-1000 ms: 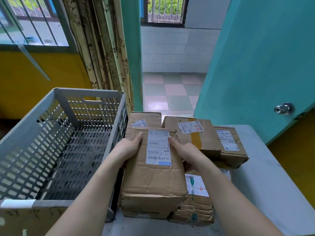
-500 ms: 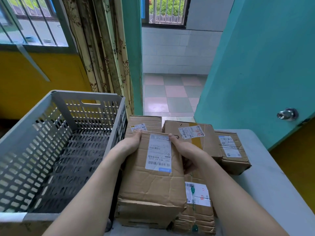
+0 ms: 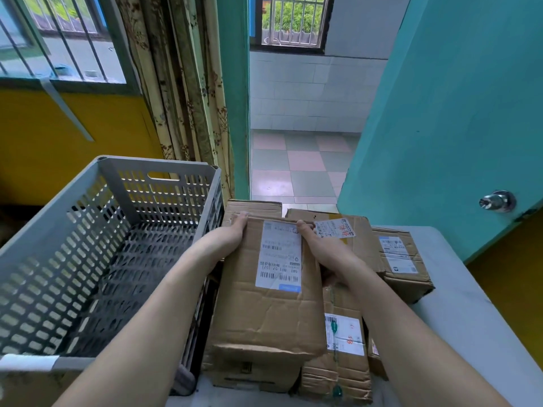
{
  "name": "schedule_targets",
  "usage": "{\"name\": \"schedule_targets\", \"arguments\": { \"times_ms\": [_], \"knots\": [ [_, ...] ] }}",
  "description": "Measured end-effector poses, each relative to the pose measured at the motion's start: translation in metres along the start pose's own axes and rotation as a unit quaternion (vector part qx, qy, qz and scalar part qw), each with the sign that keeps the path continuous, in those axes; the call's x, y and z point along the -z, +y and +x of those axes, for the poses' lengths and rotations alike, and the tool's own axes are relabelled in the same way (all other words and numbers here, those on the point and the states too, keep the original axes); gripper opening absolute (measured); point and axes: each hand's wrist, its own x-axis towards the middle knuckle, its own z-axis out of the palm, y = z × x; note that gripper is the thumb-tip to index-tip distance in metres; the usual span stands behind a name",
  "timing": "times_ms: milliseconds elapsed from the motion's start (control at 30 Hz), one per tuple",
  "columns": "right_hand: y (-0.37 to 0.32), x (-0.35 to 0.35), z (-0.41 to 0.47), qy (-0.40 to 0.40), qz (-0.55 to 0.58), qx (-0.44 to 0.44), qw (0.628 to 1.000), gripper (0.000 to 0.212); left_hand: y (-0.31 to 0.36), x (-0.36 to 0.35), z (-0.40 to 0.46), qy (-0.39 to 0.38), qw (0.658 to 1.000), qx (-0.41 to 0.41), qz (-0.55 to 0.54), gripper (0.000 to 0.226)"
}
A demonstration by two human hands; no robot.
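Observation:
A creased cardboard parcel with a white shipping label lies on top of a stack of parcels on the white table. My left hand grips its far left side, thumb on top. On the right side my right hand holds it, thumb beside the label and fingers curled under the edge. The parcel's near end is tipped slightly above the box below it.
An empty grey slatted crate stands at the left, touching the parcels. More labelled cardboard boxes lie behind and to the right. Ahead are a curtain, an open doorway and a teal door with a metal knob.
The parcel has risen a little toward me in both hands. My grip looks the same, and the view has tilted slightly.

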Motion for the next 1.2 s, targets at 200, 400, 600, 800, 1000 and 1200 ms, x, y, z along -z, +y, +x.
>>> {"name": "schedule_targets", "arguments": {
  "times_ms": [200, 400, 600, 800, 1000, 1200],
  "knots": [
    [-0.025, 0.024, -0.05, 0.076, 0.005, 0.117, 0.99, 0.083, 0.024, 0.023, -0.046, 0.011, 0.989, -0.131, -0.064, 0.075],
    [-0.016, 0.03, -0.073, 0.017, 0.14, 0.123, 0.982, 0.069, 0.007, 0.039, -0.064, -0.004, 0.98, -0.178, -0.084, 0.041],
    [-0.002, 0.023, -0.085, -0.038, 0.173, 0.14, 0.974, 0.035, -0.011, 0.042, -0.078, -0.054, 0.976, -0.204, -0.06, 0.024],
    [0.012, 0.018, -0.085, -0.114, 0.11, 0.128, 0.979, 0.042, -0.018, 0.039, -0.084, -0.029, 0.986, -0.164, 0.008, 0.059],
    [0.023, 0.006, -0.082, -0.105, 0.086, 0.145, 0.98, 0.044, -0.032, 0.032, -0.082, -0.014, 0.983, -0.18, 0.039, 0.064],
    [0.013, 0.019, -0.085, -0.102, 0.06, 0.105, 0.987, 0.072, -0.027, 0.034, -0.085, -0.009, 0.988, -0.153, 0.036, 0.071]
  ]
}}
